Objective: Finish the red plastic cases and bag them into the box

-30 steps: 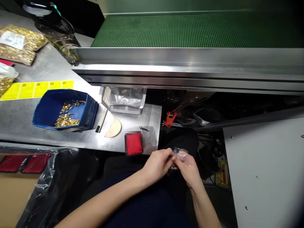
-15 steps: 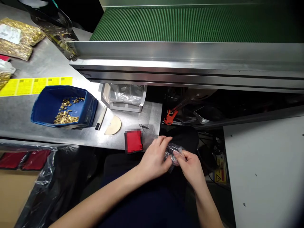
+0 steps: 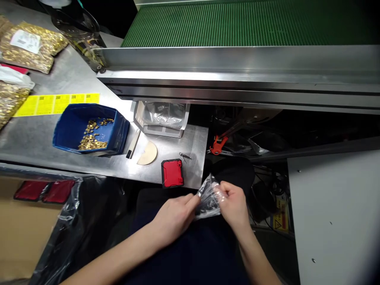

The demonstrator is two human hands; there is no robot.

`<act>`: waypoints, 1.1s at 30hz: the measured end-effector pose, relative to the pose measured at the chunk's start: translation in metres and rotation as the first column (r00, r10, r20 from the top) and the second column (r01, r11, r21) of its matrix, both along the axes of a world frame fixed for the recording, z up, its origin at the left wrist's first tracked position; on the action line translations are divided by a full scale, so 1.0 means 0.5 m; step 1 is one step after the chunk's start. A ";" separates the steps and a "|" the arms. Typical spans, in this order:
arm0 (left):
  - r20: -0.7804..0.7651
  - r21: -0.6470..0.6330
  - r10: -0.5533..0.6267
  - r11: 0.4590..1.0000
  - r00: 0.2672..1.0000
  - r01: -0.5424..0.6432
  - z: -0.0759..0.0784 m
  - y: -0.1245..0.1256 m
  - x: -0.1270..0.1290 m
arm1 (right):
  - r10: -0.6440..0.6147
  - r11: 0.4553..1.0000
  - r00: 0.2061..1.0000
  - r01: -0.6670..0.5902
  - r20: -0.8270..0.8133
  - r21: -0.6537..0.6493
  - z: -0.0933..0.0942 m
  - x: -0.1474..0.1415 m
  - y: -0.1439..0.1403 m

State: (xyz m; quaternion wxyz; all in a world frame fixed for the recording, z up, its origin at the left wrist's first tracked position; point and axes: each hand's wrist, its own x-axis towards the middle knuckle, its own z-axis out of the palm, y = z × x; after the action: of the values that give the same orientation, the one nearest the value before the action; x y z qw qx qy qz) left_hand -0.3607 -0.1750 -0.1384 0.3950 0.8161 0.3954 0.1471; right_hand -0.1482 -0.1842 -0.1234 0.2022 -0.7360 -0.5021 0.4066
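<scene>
A clear plastic bag [image 3: 208, 201] is stretched between my two hands above my lap. My left hand [image 3: 179, 213] pinches its left edge, fingers closed. On the other side my right hand [image 3: 233, 202] grips the bag, its fingers curled in and partly seen through the film. Just beyond my left hand, a flat red case with black edges [image 3: 172, 173] lies at the front edge of the metal table [image 3: 194, 146]. Behind the case are a nail clipper [image 3: 185, 156] and a pale disc with a notch [image 3: 148, 153].
A blue bin [image 3: 68, 128] holds small brass pieces; beside it lies a white-handled tool [image 3: 133, 144]. A grey tray [image 3: 160, 130] contains plastic bags. The green conveyor [image 3: 222, 23] runs behind a metal rail. An orange-handled tool [image 3: 219, 145] hangs beneath. A black-lined box [image 3: 26, 233] stands lower left.
The crumpled bag is now spread out between my hands. My left hand has moved left and down, farther from my right. The view has shifted slightly.
</scene>
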 end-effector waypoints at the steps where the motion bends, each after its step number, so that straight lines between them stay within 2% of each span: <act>1: 0.015 -0.036 -0.012 0.999 1.000 0.012 -0.005 -0.027 -0.026 | 0.067 0.997 0.995 -0.070 -0.072 -0.029 0.007 -0.007 0.006; 2: 0.029 -0.106 0.012 0.994 1.000 -0.009 -0.009 -0.051 -0.055 | 0.165 0.982 0.971 -0.178 -0.175 -0.066 0.011 -0.013 0.011; 3: 0.037 -0.196 0.090 0.977 0.995 -0.081 -0.013 -0.071 -0.086 | 0.244 0.951 0.916 -0.291 -0.318 -0.108 0.012 -0.018 0.015; 4: 0.024 -0.296 0.212 0.935 0.977 -0.196 -0.016 -0.087 -0.119 | 0.252 0.919 0.840 -0.363 -0.480 -0.154 0.009 -0.023 0.017; 5: -0.003 -0.386 0.348 0.864 0.938 -0.322 -0.019 -0.100 -0.152 | 0.182 0.899 0.761 -0.385 -0.623 -0.208 0.000 -0.031 0.018; 6: -0.030 -0.465 0.474 0.773 0.880 -0.432 -0.021 -0.110 -0.183 | 0.058 0.892 0.693 -0.359 -0.718 -0.274 -0.015 -0.043 0.017; 8: -0.091 -0.579 0.656 0.577 0.749 -0.576 -0.024 -0.123 -0.235 | -0.223 0.883 0.612 -0.203 -0.759 -0.423 -0.055 -0.079 0.012; 9: -0.121 -0.606 0.712 0.499 0.692 -0.620 -0.025 -0.127 -0.255 | -0.316 0.870 0.582 -0.138 -0.750 -0.474 -0.078 -0.102 0.009; 10: -0.152 -0.608 0.752 0.440 0.641 -0.661 -0.025 -0.129 -0.269 | -0.367 0.857 0.554 -0.110 -0.747 -0.503 -0.099 -0.127 0.006; 12: -0.195 -0.557 0.798 0.389 0.570 -0.734 -0.023 -0.129 -0.282 | -0.423 0.841 0.500 -0.095 -0.756 -0.533 -0.132 -0.174 0.000; 15: -0.190 -0.475 0.821 0.404 0.539 -0.782 -0.018 -0.120 -0.277 | -0.477 0.841 0.459 -0.011 -0.750 -0.541 -0.153 -0.216 -0.006; 18: -0.173 -0.448 0.813 0.438 0.556 -0.779 -0.021 -0.111 -0.260 | -0.475 0.872 0.490 0.147 -0.731 -0.468 -0.147 -0.212 -0.006; 22: -0.155 -0.352 0.765 0.548 0.625 -0.759 -0.033 -0.107 -0.234 | -0.399 0.916 0.597 0.298 -0.696 -0.270 -0.098 -0.168 0.006; 24: -0.147 -0.290 0.733 0.610 0.664 -0.737 -0.036 -0.105 -0.220 | -0.277 0.953 0.713 0.291 -0.644 -0.088 -0.056 -0.143 0.007; 26: -0.140 -0.263 0.702 0.654 0.699 -0.709 -0.037 -0.101 -0.206 | -0.073 0.979 0.844 0.162 -0.531 0.124 -0.014 -0.122 0.000; 28: -0.122 -0.266 0.683 0.677 0.720 -0.687 -0.037 -0.096 -0.192 | 0.188 0.969 0.912 -0.110 -0.366 0.221 0.019 -0.109 -0.015; 29: -0.103 -0.261 0.680 0.686 0.726 -0.680 -0.037 -0.094 -0.185 | 0.314 0.942 0.906 -0.261 -0.282 0.211 0.028 -0.107 -0.024; 31: -0.041 -0.183 0.672 0.722 0.739 -0.667 -0.041 -0.089 -0.170 | 0.528 0.847 0.844 -0.514 -0.097 0.134 0.032 -0.108 -0.044; 33: 0.043 -0.012 0.620 0.784 0.783 -0.620 -0.046 -0.084 -0.154 | 0.629 0.773 0.776 -0.631 0.051 0.057 0.025 -0.114 -0.059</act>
State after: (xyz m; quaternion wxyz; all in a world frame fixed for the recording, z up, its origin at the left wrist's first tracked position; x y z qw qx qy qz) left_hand -0.4378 -0.2172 -0.1613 0.3322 0.6381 0.6324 0.2874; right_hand -0.2050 -0.2135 -0.1107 0.0730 -0.5237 -0.7365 0.4219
